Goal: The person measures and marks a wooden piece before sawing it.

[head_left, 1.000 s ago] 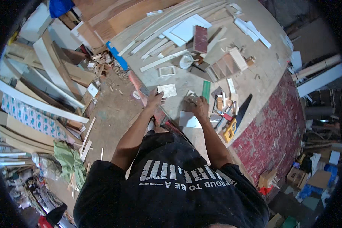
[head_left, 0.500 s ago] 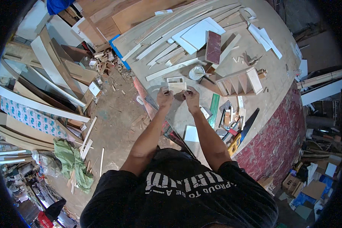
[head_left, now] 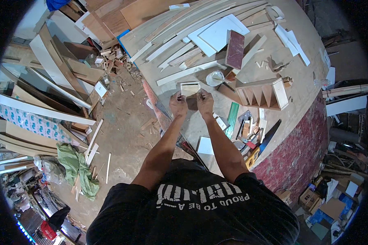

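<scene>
— Where's the panel (head_left: 190, 88)?
— At twelve o'clock of my left hand (head_left: 178, 104) and right hand (head_left: 205, 103); both pinch its lower edge.
— Around it?
— Cluttered workbench (head_left: 302, 81), cup (head_left: 215, 77) at two o'clock, scrap-strewn floor (head_left: 122, 130) at nine.

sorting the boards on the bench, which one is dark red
The upright dark red board beyond the hands, beside the white panels; all the others are pale or white.

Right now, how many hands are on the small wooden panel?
2: the left hand grips the small wooden panel at its lower left corner, and the right hand grips its lower right corner, above the workbench. No other hands are visible.
</scene>
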Demonstrator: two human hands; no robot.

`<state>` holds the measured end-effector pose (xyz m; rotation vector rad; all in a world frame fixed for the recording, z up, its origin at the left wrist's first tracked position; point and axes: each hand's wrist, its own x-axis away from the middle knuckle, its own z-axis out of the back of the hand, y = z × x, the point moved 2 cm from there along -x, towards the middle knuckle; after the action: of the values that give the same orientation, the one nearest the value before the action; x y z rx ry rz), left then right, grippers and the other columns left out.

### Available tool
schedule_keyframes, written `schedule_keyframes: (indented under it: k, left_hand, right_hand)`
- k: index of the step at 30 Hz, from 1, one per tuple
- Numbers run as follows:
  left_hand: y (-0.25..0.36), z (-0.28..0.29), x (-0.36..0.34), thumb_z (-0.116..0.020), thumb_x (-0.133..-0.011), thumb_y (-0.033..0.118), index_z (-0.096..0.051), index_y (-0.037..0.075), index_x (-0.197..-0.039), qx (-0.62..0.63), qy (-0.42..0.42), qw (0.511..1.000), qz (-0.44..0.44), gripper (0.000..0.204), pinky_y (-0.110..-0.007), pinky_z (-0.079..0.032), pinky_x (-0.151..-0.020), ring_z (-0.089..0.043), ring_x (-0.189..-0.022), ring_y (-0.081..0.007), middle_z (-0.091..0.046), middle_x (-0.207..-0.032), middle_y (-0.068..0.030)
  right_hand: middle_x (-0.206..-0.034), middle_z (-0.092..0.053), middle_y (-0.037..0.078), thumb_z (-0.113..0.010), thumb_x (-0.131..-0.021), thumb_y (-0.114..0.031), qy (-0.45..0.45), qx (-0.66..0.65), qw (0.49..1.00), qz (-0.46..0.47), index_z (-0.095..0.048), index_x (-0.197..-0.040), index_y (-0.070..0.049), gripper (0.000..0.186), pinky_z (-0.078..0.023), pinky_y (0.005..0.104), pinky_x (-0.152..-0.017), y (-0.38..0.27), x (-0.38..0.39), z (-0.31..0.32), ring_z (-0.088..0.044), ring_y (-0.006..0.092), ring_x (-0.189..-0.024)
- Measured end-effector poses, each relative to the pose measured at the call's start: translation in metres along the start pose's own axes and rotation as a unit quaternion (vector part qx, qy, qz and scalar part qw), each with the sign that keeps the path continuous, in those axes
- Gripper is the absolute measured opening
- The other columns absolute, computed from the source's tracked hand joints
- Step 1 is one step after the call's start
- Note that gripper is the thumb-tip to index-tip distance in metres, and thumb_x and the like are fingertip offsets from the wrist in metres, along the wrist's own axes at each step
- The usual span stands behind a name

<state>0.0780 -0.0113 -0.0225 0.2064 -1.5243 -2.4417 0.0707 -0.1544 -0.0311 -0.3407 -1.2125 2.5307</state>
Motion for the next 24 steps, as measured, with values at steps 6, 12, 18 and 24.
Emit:
schedule_keyframes:
  k: [6,12,18,24]
  left_hand:
    - [0.000,-0.003,0.002,-0.069,-0.084,0.006,-0.070,0.007,-0.111,0.029,-0.004,0.999,0.038,0.027,-0.039,-0.054,-0.079,-0.068,-0.086,-0.0283,-0.065,-0.093,-0.0160]
    - [-0.002,-0.004,0.000,-0.069,-0.084,0.007,-0.070,0.007,-0.113,0.029,0.000,0.999,0.036,0.029,-0.039,-0.054,-0.080,-0.067,-0.086,-0.0280,-0.066,-0.093,-0.0162]
    - [-0.004,-0.007,-0.003,-0.069,-0.083,0.006,-0.070,0.005,-0.114,0.044,-0.003,0.998,0.036,0.030,-0.039,-0.053,-0.081,-0.065,-0.087,-0.0278,-0.066,-0.091,-0.0149]
    - [-0.004,-0.009,-0.001,-0.069,-0.084,0.007,-0.069,0.004,-0.117,0.052,-0.011,0.995,0.079,0.033,-0.039,-0.052,-0.084,-0.063,-0.089,-0.0293,-0.065,-0.095,-0.0165]
  right_hand:
    - [-0.093,-0.063,0.022,-0.065,-0.091,-0.015,-0.037,0.017,0.999,-0.009,-0.068,-0.118,-0.005,0.029,-0.053,0.0381,-0.074,0.006,-0.006,-0.001,-0.065,0.0290,-0.080]
    - [-0.090,-0.061,0.018,-0.066,-0.092,-0.016,-0.020,-0.001,1.000,-0.003,-0.067,-0.119,-0.005,0.029,-0.051,0.0357,-0.072,0.015,-0.004,-0.009,-0.063,0.0245,-0.078]
    - [-0.086,-0.058,0.015,-0.067,-0.091,-0.014,-0.004,-0.019,1.000,0.001,-0.064,-0.125,-0.004,0.036,-0.051,0.0346,-0.073,0.023,-0.005,-0.015,-0.061,0.0229,-0.079]
    - [-0.087,-0.059,0.015,-0.067,-0.088,-0.011,-0.025,0.001,1.000,-0.019,-0.063,-0.125,-0.002,0.039,-0.051,0.0361,-0.076,0.019,-0.005,-0.012,-0.060,0.0259,-0.081]
